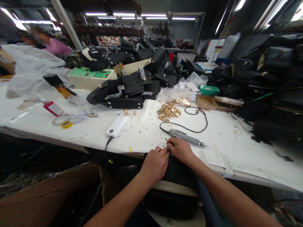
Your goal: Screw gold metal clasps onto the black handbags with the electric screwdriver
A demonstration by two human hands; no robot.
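A black bag with a pale inner edge lies over my lap against the table's front edge. My left hand is closed over the bag's far end, its fingers bent on the black material. Right beside it, my right hand has thumb and fingers pinched together at the same end; what they hold is too small to make out. Just beyond the right hand lies a grey electric screwdriver, its bit pointing right and its black cord curling behind. A heap of gold metal fittings sits farther back.
Black bags are piled at the back, with more heaped at right. A white power bank with a cable, a red-labelled bottle and a tape roll lie left. A cardboard box stands below left. Other people are in the background.
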